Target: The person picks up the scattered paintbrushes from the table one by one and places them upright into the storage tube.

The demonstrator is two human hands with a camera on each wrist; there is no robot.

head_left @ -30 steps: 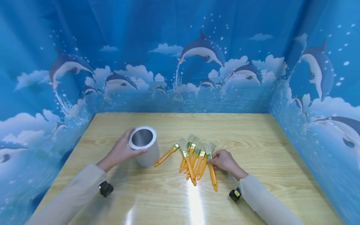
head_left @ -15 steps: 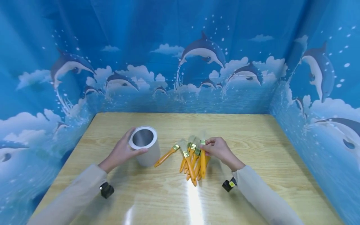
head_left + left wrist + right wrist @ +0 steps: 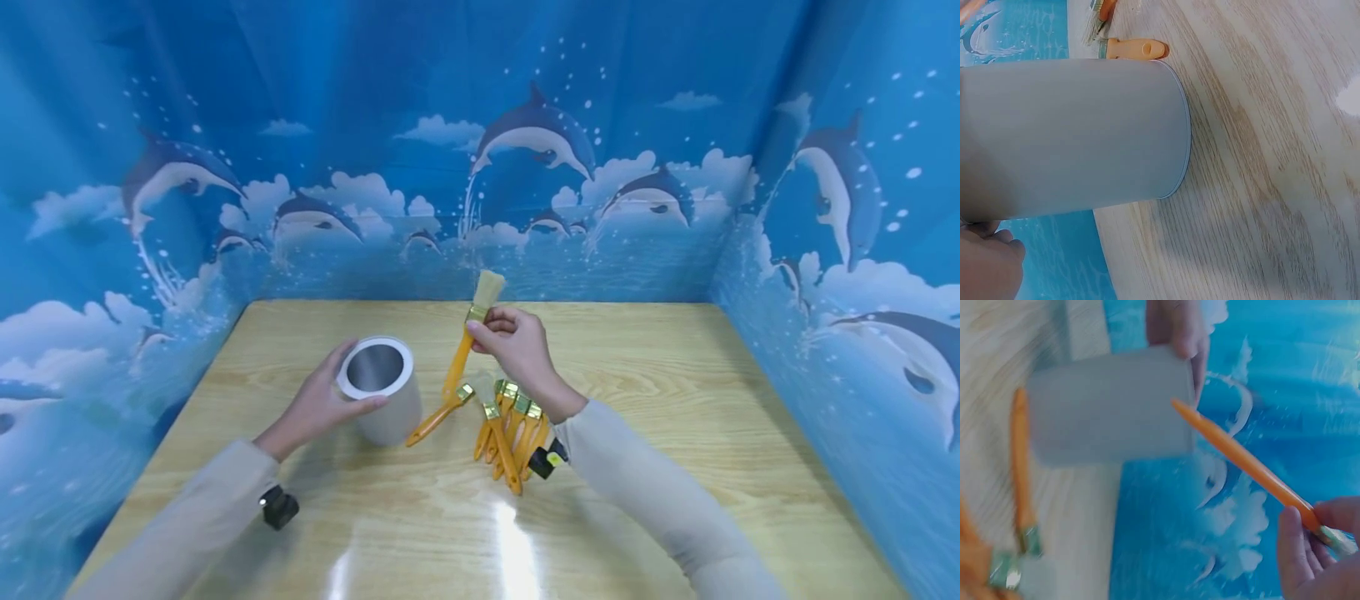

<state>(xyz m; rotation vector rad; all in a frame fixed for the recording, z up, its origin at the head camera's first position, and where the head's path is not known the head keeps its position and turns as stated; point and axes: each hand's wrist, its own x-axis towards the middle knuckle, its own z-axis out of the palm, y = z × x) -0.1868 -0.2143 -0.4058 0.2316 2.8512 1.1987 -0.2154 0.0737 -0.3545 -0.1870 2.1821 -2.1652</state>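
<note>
In the head view my left hand (image 3: pixel 318 408) grips a pale grey can (image 3: pixel 393 410) near its white rim, thumb across the front. The can's mouth faces up and its inside looks bare metal. My right hand (image 3: pixel 521 346) pinches a paintbrush (image 3: pixel 459 360) near its metal band, bristles up, orange handle slanting down to the left. That brush is in the air, to the right of the can. In the right wrist view its handle tip (image 3: pixel 1188 412) points toward the can's top end. The left wrist view shows the can's smooth side (image 3: pixel 1079 131).
One loose paintbrush (image 3: pixel 433 423) lies right beside the can. Several more brushes (image 3: pixel 504 442) lie heaped on the wooden table (image 3: pixel 637 375), partly under my right wrist and its black camera (image 3: pixel 542 462). Blue dolphin-print curtains (image 3: pixel 420 167) enclose the back and sides.
My right hand has lifted a paintbrush from the right side of the heap and carried it up and left toward the can. My left hand and the can have stayed put.
</note>
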